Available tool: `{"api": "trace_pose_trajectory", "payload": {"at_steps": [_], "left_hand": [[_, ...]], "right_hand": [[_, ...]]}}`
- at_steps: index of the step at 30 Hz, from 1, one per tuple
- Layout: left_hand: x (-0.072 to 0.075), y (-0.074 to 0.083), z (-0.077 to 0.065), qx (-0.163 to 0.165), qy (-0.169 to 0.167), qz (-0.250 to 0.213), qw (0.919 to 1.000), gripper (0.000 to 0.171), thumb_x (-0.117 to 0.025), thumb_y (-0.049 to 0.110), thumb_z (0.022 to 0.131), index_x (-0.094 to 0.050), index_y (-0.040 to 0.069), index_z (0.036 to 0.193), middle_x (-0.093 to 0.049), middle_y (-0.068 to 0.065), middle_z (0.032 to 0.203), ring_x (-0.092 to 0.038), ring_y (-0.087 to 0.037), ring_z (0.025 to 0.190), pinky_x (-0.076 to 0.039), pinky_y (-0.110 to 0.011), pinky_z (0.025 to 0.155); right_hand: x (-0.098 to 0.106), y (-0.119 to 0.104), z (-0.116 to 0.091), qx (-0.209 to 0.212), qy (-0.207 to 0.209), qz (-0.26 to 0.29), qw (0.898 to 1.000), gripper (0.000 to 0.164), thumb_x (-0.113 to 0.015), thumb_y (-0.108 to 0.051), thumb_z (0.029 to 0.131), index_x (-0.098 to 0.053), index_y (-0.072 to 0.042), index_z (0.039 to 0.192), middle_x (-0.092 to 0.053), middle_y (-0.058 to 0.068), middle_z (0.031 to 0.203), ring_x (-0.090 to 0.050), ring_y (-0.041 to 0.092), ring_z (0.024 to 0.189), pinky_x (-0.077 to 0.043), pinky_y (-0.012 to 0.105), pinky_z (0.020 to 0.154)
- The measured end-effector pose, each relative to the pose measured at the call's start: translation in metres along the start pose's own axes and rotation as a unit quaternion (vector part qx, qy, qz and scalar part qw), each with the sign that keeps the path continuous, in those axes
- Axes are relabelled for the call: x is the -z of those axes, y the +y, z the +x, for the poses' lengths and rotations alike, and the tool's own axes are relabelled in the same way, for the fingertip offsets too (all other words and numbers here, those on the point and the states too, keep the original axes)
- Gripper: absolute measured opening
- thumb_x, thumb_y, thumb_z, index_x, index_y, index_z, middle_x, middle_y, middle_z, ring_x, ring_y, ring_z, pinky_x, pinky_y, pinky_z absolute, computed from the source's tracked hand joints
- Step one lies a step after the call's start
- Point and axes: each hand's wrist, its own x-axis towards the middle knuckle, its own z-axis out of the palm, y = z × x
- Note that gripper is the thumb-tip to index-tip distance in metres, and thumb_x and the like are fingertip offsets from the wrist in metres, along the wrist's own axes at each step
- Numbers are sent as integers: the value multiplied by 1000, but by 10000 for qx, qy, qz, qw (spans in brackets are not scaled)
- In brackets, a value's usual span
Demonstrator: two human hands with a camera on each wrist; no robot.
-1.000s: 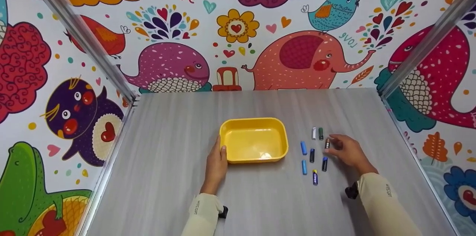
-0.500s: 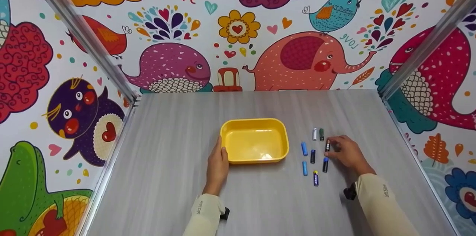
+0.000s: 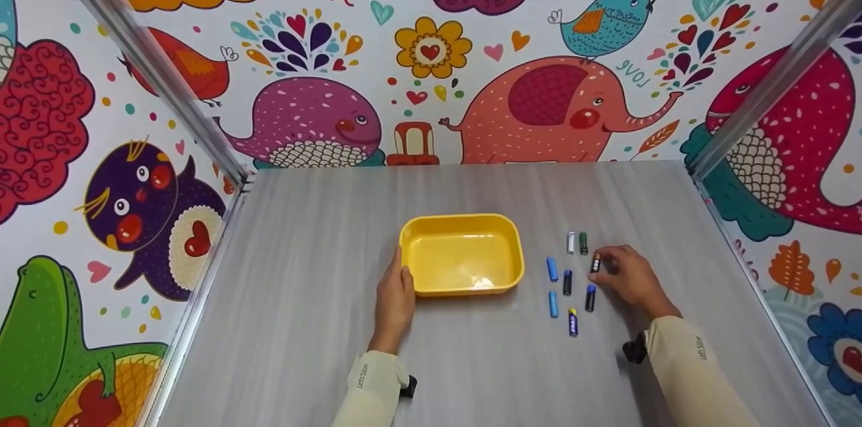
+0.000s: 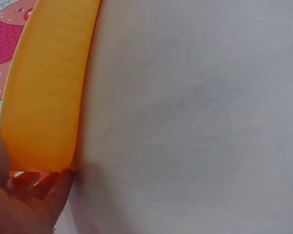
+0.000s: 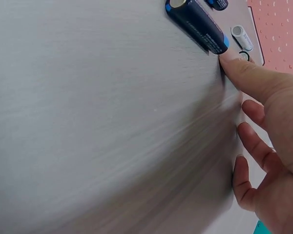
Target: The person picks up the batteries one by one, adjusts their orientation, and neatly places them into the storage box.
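Note:
In the head view, my left hand [image 3: 395, 299] grips the left side of a yellow plastic tray [image 3: 461, 291], with the thumb at its rim. The left wrist view shows the fingers at the tray's [image 4: 46, 97] end. My right hand [image 3: 632, 279] pinches a small black battery with a copper-coloured end [image 3: 595, 263] between thumb and index finger, at the table. Close by lie a green battery [image 3: 583, 243], a white battery [image 3: 571, 242] and a dark battery with a blue end [image 3: 590, 298]. The right wrist view mostly hides the pinched battery behind the thumb [image 5: 251, 75].
Left of the right hand lie two light blue batteries, one nearer the back [image 3: 552, 269] and one nearer the front [image 3: 553, 304]. Between the groups is a dark battery [image 3: 567, 283]. A purple battery with a yellow end [image 3: 573, 323] lies frontmost. The grey table [image 3: 303, 265] meets patterned walls.
The right hand's fingertips shift very slightly at the black battery. The left hand, the tray and the other batteries stay in place.

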Motion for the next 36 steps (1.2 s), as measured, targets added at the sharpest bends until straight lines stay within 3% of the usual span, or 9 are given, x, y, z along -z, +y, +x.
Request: {"api": "trace_pose_trajectory", "payload": {"at_steps": [7, 12, 16, 29, 36], "left_hand": [[0, -2, 2, -18, 11, 39, 10000, 53, -45, 17, 109, -33, 8, 160, -40, -7, 163, -41, -22, 148, -37, -44, 121], [0, -3, 2, -50, 24, 11, 10000, 53, -45, 17, 109, -33, 7, 160, -40, -7, 163, -41, -22, 148, -38, -43, 121], [0, -2, 2, -29, 20, -57, 10000, 53, -45, 17, 109, -33, 7, 160, -39, -7, 164, -40, -22, 149, -37, -43, 121], [0, -2, 2, -10, -27, -84, 10000, 54, -45, 15, 109, -32, 7, 160, -39, -8, 164, -40, -24, 149, -37, -45, 121], [0, -1, 1, -78, 37, -106, 9999, 54, -47, 15, 109, -33, 7, 160, -40, -10, 163, -41, -25, 149, -37, -46, 121]], "right_hand": [[3, 3, -2, 269, 206, 21, 9994, 50, -85, -23, 85, -63, -10, 128, -59, 20, 128, -56, 36, 109, -51, 61, 102], [5, -3, -3, 138, 203, 184, 9995, 51, -84, -28, 86, -61, -13, 129, -59, 19, 129, -58, 36, 110, -54, 59, 99], [4, -13, -4, 185, 319, 258, 9990, 55, -84, -29, 86, -60, -13, 133, -60, 17, 130, -59, 37, 113, -54, 58, 99], [-3, -43, 2, 947, 514, 317, 9937, 58, -86, -25, 84, -62, -8, 134, -65, 13, 123, -62, 36, 109, -56, 53, 87], [-8, -67, 7, 825, 286, 512, 9949, 58, -85, -30, 84, -61, -14, 134, -63, 10, 126, -60, 33, 110, -56, 52, 94]]}}
